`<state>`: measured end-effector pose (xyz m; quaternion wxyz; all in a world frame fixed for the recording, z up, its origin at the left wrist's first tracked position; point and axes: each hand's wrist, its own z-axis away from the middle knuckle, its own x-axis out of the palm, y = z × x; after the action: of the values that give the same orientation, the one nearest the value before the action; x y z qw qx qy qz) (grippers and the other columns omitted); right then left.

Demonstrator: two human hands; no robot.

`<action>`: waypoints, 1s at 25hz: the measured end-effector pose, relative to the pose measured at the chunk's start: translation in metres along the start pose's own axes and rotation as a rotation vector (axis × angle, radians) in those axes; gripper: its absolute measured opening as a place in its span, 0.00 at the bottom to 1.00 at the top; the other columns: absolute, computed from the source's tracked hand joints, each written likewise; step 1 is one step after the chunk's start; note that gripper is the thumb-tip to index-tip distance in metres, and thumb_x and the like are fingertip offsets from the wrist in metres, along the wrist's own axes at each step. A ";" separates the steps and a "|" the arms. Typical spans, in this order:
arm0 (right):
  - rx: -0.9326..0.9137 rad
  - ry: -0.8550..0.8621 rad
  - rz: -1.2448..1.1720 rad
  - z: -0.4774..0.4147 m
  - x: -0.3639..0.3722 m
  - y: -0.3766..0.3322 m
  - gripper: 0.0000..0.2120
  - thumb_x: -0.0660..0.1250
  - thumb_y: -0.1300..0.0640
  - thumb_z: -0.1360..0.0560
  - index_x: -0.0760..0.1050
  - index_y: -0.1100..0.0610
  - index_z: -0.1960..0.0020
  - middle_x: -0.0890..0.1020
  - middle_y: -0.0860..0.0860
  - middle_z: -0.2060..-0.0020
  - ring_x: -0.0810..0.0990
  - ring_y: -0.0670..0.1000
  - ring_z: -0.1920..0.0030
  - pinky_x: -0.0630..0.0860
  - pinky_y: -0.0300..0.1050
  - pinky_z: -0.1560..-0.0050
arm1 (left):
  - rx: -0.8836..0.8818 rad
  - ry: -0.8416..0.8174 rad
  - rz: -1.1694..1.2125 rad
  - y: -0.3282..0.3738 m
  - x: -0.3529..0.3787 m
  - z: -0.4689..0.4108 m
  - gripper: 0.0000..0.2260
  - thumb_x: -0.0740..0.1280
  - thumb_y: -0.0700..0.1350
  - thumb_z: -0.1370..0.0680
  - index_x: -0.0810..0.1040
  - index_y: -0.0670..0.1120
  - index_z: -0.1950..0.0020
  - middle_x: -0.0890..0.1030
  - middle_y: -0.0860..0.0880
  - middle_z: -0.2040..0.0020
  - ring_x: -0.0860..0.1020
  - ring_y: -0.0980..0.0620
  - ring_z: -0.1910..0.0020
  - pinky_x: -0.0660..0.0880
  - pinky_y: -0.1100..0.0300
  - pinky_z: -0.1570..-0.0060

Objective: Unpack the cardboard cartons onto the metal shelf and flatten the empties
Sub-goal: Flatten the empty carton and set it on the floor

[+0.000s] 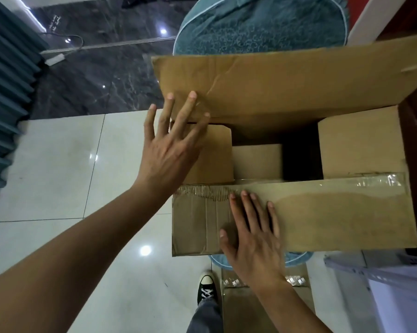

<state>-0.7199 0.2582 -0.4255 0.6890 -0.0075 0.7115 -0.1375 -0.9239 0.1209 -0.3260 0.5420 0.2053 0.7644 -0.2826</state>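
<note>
A large brown cardboard carton [298, 92] stands in front of me with its top flaps spread. My left hand [171, 143] is above the carton's left end with its fingers straight and spread, the fingertips reaching the far flap. My right hand [253, 234] lies flat, fingers straight, on the near flap [334, 217], which carries torn clear tape. Inside the opening I see a smaller cardboard box [258, 162] beside a dark gap. Short side flaps sit at the left [217, 155] and right [358, 145].
A teal cushion [262, 25] lies beyond the carton on dark marble floor. A ribbed teal panel [8, 92] runs along the left. Another cardboard piece [245, 308] lies by my shoe [206, 289]. Papers [394, 284] are at the lower right, dark red furniture [416, 140] at the right.
</note>
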 end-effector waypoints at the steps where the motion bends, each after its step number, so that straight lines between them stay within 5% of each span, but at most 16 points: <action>1: 0.007 0.001 -0.008 0.000 0.001 0.000 0.34 0.52 0.38 0.19 0.52 0.53 0.17 0.55 0.52 0.19 0.50 0.52 0.18 0.53 0.61 0.21 | 0.020 -0.084 0.024 -0.005 0.014 0.000 0.29 0.65 0.52 0.19 0.60 0.54 0.20 0.48 0.43 0.17 0.46 0.36 0.20 0.52 0.34 0.25; 5: 0.010 0.031 -0.034 0.000 0.000 -0.001 0.35 0.53 0.38 0.19 0.53 0.53 0.18 0.57 0.53 0.19 0.51 0.52 0.18 0.55 0.62 0.22 | 0.120 -0.189 0.099 -0.024 0.047 0.000 0.27 0.53 0.60 0.16 0.51 0.59 0.18 0.41 0.45 0.18 0.40 0.37 0.20 0.51 0.36 0.24; 9: 0.006 0.043 -0.048 -0.001 -0.004 -0.002 0.35 0.53 0.38 0.19 0.53 0.53 0.17 0.57 0.53 0.19 0.51 0.53 0.18 0.52 0.61 0.21 | 0.155 -0.190 0.194 -0.035 0.051 -0.012 0.24 0.47 0.62 0.16 0.57 0.62 0.20 0.43 0.46 0.17 0.43 0.38 0.20 0.49 0.40 0.22; 12: 0.011 0.145 -0.141 -0.013 -0.013 -0.018 0.32 0.62 0.43 0.21 0.63 0.56 0.21 0.65 0.55 0.22 0.59 0.55 0.21 0.51 0.60 0.20 | 0.147 -0.168 0.192 -0.033 0.060 -0.011 0.23 0.46 0.60 0.16 0.57 0.62 0.20 0.43 0.45 0.17 0.43 0.37 0.20 0.51 0.39 0.22; 17: -0.121 0.222 -0.223 -0.070 -0.021 -0.073 0.20 0.64 0.43 0.21 0.76 0.54 0.36 0.79 0.53 0.43 0.76 0.55 0.41 0.67 0.57 0.33 | 0.119 -0.157 0.207 -0.032 0.062 -0.009 0.23 0.47 0.57 0.15 0.54 0.60 0.19 0.42 0.45 0.17 0.41 0.37 0.20 0.53 0.41 0.22; 20: -0.070 0.232 -0.137 -0.088 -0.013 -0.085 0.18 0.64 0.38 0.23 0.75 0.52 0.48 0.77 0.52 0.55 0.75 0.54 0.53 0.68 0.51 0.48 | 0.101 -0.153 0.223 -0.032 0.066 -0.010 0.23 0.47 0.56 0.15 0.53 0.60 0.19 0.41 0.45 0.17 0.40 0.38 0.20 0.53 0.42 0.22; 25: -0.098 0.264 -0.209 -0.094 -0.004 -0.087 0.16 0.63 0.41 0.19 0.73 0.53 0.58 0.77 0.52 0.63 0.74 0.54 0.60 0.66 0.52 0.53 | 0.096 -0.165 0.267 -0.038 0.069 -0.011 0.22 0.45 0.57 0.15 0.52 0.62 0.19 0.41 0.47 0.17 0.39 0.40 0.19 0.56 0.41 0.23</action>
<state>-0.8278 0.1933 -0.4025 0.5703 -0.0970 0.7971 -0.1735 -0.9783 0.0997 -0.3808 0.6252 0.3070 0.6687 -0.2601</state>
